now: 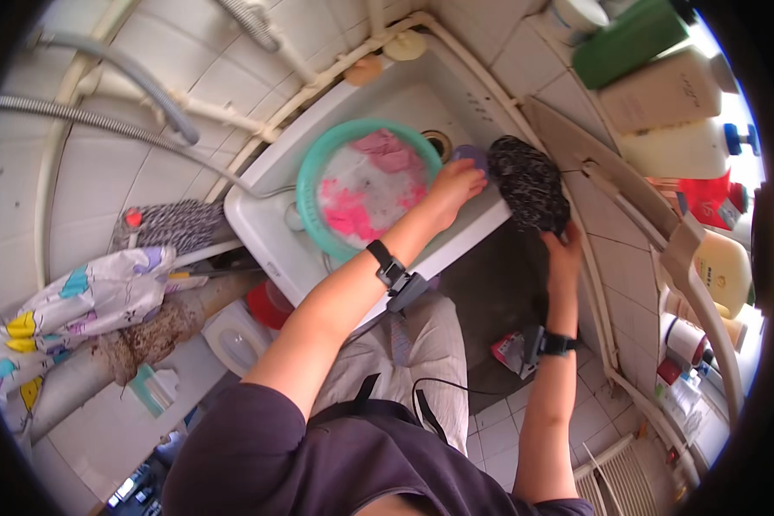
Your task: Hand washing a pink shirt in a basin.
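Left hand (457, 191): fingers curled onto purple item (469, 156), kind unclear. Right hand (562, 248): fingers grasping lower end of black-and-grey mottled bundle (529, 182), which sits just right of purple item, over right side of white sink (456, 251). Inside sink, left of hands: turquoise basin (306, 215) with pink cloth (385, 152) and bright-pink pieces (350, 217). Farther right: bottles (662, 90) along wall.

Your left hand (457, 186) covers part of the purple thing (470, 156); the dark bundle (529, 183) partly hides your right hand (564, 251). The near edge cuts off your shirt (344, 460).
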`<state>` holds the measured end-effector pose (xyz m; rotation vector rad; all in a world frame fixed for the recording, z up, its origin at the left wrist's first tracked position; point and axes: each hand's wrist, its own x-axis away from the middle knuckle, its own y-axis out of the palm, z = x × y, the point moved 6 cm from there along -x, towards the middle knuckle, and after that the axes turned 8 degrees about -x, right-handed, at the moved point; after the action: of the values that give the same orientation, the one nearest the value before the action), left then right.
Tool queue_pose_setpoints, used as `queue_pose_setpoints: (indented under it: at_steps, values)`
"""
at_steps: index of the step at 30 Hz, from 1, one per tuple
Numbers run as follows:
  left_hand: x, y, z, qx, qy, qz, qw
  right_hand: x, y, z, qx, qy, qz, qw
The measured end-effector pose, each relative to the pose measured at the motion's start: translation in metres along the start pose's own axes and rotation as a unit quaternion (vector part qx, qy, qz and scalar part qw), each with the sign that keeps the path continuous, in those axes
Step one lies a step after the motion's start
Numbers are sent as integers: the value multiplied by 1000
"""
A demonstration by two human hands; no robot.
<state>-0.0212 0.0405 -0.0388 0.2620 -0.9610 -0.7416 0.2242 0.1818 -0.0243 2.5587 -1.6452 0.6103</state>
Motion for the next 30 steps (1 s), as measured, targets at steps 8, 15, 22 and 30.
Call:
queue_pose_setpoints:
  at_steps: [8, 15, 22, 30]
  values:
    - [79, -191, 84, -450, 237, 144, 849, 31, 130, -65, 412, -346, -77, 839]
    - [94, -241, 68, -798, 68, 28, 598, 26, 131, -70, 473, -281, -74, 832]
    - [80, -223, 39, -849, 109, 80, 511, 74, 251, -46, 326, -290, -223, 872]
    - [71, -230, 6, -765, 180, 14, 618, 46, 378, 12, 558, -207, -213, 775]
